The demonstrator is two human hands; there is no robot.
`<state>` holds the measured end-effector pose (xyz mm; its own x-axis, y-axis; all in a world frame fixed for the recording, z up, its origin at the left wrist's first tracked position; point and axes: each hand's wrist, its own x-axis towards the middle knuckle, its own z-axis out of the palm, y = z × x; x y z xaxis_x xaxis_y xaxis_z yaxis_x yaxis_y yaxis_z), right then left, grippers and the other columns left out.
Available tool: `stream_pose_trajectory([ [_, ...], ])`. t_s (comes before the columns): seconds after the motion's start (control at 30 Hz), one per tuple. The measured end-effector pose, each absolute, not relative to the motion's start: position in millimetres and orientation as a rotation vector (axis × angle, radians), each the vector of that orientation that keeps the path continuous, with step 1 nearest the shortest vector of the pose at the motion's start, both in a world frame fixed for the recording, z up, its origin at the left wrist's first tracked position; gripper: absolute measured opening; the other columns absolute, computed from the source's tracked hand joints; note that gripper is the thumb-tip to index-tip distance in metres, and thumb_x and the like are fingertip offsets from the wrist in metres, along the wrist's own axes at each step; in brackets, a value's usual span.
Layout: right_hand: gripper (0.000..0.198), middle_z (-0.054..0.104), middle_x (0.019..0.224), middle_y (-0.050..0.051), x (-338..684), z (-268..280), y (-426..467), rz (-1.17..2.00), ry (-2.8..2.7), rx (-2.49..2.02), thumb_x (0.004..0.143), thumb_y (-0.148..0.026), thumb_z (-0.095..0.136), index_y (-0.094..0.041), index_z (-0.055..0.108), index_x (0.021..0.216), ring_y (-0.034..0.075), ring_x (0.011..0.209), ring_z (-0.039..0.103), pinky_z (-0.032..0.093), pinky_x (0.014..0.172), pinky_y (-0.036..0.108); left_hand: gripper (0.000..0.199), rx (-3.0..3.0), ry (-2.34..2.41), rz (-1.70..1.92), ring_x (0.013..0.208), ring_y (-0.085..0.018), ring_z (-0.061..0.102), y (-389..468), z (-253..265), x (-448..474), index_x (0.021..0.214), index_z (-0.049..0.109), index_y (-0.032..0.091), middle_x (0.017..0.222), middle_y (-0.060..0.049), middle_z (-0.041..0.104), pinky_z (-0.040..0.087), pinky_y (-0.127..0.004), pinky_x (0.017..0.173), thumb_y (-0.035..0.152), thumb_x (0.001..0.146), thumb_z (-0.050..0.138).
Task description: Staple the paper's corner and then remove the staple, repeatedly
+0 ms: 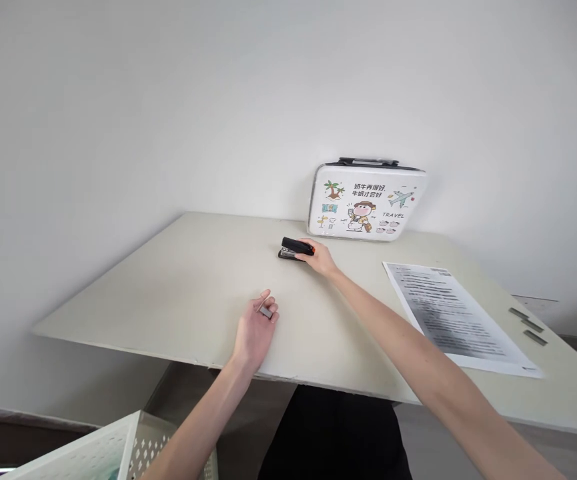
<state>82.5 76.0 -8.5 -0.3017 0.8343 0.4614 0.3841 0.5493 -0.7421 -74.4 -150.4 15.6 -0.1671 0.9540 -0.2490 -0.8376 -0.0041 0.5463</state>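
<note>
Over the table's front edge, left of its middle, the left hand has a short grey staple strip in its partly curled fingers. Nearer the back edge, the right hand is closed around one end of a black stapler, short of a white case standing at that edge. Further right lie a printed sheet and, by the right edge, three loose strips.

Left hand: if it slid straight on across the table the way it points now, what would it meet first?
Probably the black stapler, held in the right hand, ahead across the tabletop from the left hand. Exact heading and depth are uncertain from this single view.
</note>
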Motion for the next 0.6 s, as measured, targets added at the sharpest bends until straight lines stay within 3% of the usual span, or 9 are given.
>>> stream_pose_trajectory([
  [0.17, 0.039, 0.073, 0.121, 0.009, 75, 6, 84, 0.569, -2.051, -0.971, 0.084, -0.026, 0.074, -0.021, 0.069, 0.122, 0.028, 0.115, 0.066, 0.047, 0.107, 0.048, 0.010, 0.193, 0.749, 1.615, 0.079, -0.015, 0.066, -151, 16, -75, 0.094, 0.068, 0.012, 0.090, -0.009, 0.065, 0.054, -0.024, 0.069, 0.014, 0.089, 0.059],
  [0.27, 0.043, 0.066, 0.133, 0.015, 83, 24, 54, 0.461, -2.084, -0.956, 0.087, -0.024, 0.073, -0.019, 0.064, 0.128, 0.032, 0.130, 0.056, 0.038, 0.115, 0.052, 0.017, 0.167, 0.763, 1.596, 0.100, -0.021, 0.071, -150, 20, -72, 0.096, 0.069, 0.011, 0.107, -0.016, 0.071, 0.056, -0.027, 0.079, 0.017, 0.094, 0.054],
  [0.33, 0.034, 0.066, 0.129, 0.012, 92, 34, 15, 0.354, -2.173, -0.884, 0.096, -0.029, 0.065, -0.021, 0.062, 0.129, 0.028, 0.124, 0.059, 0.044, 0.110, 0.047, 0.020, 0.147, 0.740, 1.567, 0.110, -0.023, 0.071, -149, 26, -60, 0.098, 0.070, 0.011, 0.116, -0.019, 0.071, 0.057, -0.029, 0.086, 0.019, 0.096, 0.051],
  [0.43, 0.024, 0.069, 0.115, 0.008, 111, 44, -56, 0.250, -2.285, -0.825, 0.102, -0.036, 0.058, -0.024, 0.063, 0.123, 0.024, 0.109, 0.064, 0.054, 0.093, 0.039, 0.026, 0.159, 0.670, 1.515, 0.105, -0.023, 0.072, -147, 39, -29, 0.096, 0.071, 0.012, 0.109, -0.017, 0.074, 0.057, -0.031, 0.088, 0.023, 0.098, 0.048],
  [0.6, 0.015, 0.068, 0.110, 0.007, 159, 56, -129, 0.121, -2.336, -0.942, 0.104, -0.029, 0.055, -0.024, 0.067, 0.110, 0.026, 0.107, 0.060, 0.054, 0.093, 0.044, 0.027, 0.268, 0.648, 1.389, 0.092, -0.022, 0.072, -147, 59, 38, 0.096, 0.073, 0.010, 0.093, -0.011, 0.073, 0.057, -0.030, 0.086, 0.025, 0.097, 0.050],
])
